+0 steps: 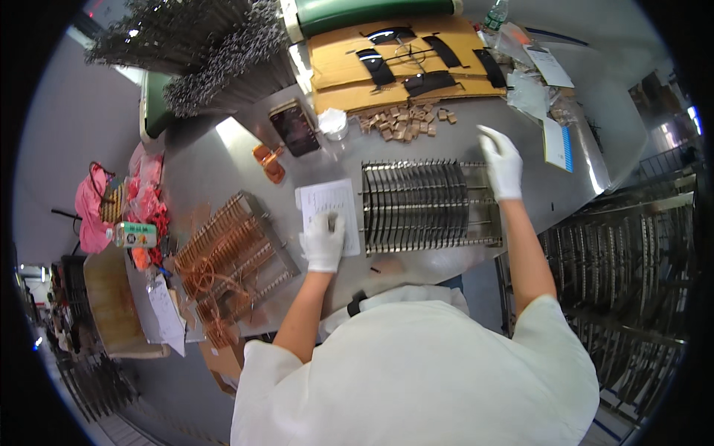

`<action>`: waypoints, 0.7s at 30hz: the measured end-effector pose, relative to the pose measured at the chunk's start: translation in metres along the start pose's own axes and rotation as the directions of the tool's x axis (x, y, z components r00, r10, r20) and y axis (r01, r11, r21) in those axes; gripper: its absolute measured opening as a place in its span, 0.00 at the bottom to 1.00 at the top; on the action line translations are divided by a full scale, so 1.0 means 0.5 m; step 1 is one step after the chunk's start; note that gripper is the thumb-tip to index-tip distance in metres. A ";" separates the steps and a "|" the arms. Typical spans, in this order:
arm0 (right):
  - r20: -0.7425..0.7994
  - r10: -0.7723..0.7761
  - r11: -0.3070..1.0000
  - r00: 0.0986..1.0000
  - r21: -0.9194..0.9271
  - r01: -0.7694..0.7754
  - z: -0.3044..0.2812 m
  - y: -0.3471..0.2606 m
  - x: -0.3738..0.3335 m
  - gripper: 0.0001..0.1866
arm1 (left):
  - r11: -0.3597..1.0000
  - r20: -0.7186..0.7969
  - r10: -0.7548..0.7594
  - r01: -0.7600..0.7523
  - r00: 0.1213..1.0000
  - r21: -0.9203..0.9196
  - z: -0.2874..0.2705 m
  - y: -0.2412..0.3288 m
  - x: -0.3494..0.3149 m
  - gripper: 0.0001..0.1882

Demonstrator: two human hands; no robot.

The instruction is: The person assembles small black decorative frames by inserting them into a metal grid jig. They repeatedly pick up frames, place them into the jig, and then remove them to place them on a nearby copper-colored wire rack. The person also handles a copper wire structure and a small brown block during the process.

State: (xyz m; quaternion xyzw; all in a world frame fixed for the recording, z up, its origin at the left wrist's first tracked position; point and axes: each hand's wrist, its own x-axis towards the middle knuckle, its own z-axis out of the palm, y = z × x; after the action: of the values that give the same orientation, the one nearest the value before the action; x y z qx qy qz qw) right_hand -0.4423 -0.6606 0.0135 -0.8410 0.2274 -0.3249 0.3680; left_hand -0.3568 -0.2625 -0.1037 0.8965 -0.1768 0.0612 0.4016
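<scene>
My left hand (325,241), in a white glove, rests over a printed sheet of paper (346,195). Its fingers are curled in; whether anything small is in them is hidden. My right hand (503,165), gloved too, is at the right end of a metal rack (485,212), fingers stretched out and nothing visible in them. Dark curved strips (416,208) stand in a row in the slots of that rack, leaving its right end bare. To the left of my left hand is a second slotted rack (277,249) with copper-coloured strips (223,256) and looped wires.
Small tan blocks (401,123) lie in a pile beyond the rack, near a white tub (333,123) and a phone (294,128). An orange object (268,162) lies nearby. Dark curved plates (378,67) rest on cardboard (335,56). Bundled rods (230,67) stand far left; shelving (617,260) is at right.
</scene>
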 end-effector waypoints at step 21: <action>0.723 -0.020 0.980 0.691 -0.122 0.156 0.080 -0.104 0.379 0.35 | 0.993 -0.019 0.120 -0.119 0.993 0.023 -0.007 0.006 -0.009 0.07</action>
State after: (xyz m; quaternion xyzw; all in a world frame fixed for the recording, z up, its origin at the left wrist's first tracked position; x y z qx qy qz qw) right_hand -0.2763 -0.7270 0.1046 -0.9396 0.0524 0.0332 0.3365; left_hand -0.3619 -0.2603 -0.1004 0.8880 -0.2252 0.0961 0.3891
